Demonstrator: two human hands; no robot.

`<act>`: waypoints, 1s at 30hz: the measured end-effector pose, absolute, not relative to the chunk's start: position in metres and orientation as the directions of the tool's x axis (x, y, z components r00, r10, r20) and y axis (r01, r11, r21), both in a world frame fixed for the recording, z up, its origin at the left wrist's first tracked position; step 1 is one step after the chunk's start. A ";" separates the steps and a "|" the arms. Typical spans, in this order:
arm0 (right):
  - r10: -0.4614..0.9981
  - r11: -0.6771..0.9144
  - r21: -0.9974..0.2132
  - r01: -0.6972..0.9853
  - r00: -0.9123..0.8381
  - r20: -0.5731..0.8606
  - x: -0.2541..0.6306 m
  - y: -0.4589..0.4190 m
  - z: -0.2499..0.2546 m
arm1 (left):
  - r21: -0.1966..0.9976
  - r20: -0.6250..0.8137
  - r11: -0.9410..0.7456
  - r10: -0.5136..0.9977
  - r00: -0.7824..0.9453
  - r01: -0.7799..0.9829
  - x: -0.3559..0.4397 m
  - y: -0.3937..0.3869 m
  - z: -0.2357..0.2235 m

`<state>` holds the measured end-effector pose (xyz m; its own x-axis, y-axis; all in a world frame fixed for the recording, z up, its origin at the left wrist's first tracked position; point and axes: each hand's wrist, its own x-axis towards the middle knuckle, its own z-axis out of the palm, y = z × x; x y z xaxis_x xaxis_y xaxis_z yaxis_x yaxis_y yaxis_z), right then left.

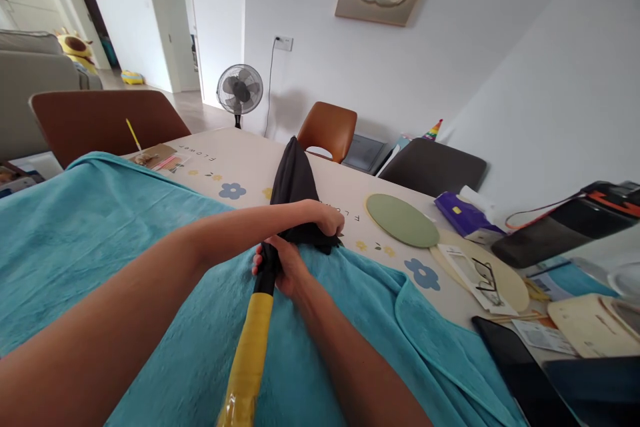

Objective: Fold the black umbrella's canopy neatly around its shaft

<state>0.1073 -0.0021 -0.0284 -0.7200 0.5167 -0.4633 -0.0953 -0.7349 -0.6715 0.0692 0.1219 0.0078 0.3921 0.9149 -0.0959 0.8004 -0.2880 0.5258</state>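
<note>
A long stick with a yellow wrapped grip [253,337] points away from me, its near end covered in shiny clear plastic. Black cloth [295,177] tapers to a point at its far end and spreads out on the right; I cannot tell exactly what kind of thing it is. My right hand [286,265] is wrapped round the black part just above the yellow. Crossing over it, my left hand [327,219] is closed in a fist at the cloth's right edge, the fingertips hidden. Both hands are above a turquoise towel [200,340] draped over the table [265,167].
On the right are a green oval mat [403,220], a purple tissue pack [467,213], glasses [487,283], a black bottle [560,223], and a dark phone or tablet [523,370]. Chairs [327,127] and a fan [240,90] stand beyond. A yellow stick [133,133] is at far left.
</note>
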 end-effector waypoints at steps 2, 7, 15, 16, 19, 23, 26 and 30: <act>0.518 -0.729 -0.677 -0.097 -0.725 -0.454 0.107 -0.002 -0.028 | 0.492 -0.081 -0.291 0.923 0.376 0.820 0.066 0.125 0.009; 0.518 -0.722 -0.688 -0.075 -0.717 -0.466 0.108 -0.002 -0.027 | 0.451 0.082 -0.345 0.934 0.347 0.823 0.056 0.117 0.019; 0.519 -0.724 -0.686 -0.071 -0.712 -0.474 0.108 -0.003 -0.024 | 0.440 0.388 -0.409 0.889 0.241 0.800 0.041 0.068 0.055; 0.519 -0.724 -0.686 -0.071 -0.711 -0.475 0.108 -0.003 -0.025 | 0.449 0.409 -0.404 0.886 0.218 0.797 0.039 0.061 0.057; 0.523 -0.721 -0.689 -0.074 -0.710 -0.472 0.108 -0.002 -0.026 | 0.460 0.428 -0.365 0.890 0.157 0.810 0.030 0.044 0.055; 0.515 -0.728 -0.683 -0.068 -0.711 -0.478 0.108 -0.001 -0.027 | 0.586 0.372 -0.282 0.927 0.058 0.760 0.006 0.027 0.042; 0.508 -0.736 -0.673 -0.068 -0.713 -0.484 0.107 -0.001 -0.027 | 0.763 0.339 -0.205 0.934 -0.110 0.613 -0.015 0.015 0.035; 0.499 -0.751 -0.658 -0.062 -0.705 -0.504 0.107 -0.001 -0.025 | 0.833 0.383 -0.195 0.878 -0.285 0.518 -0.042 -0.002 0.032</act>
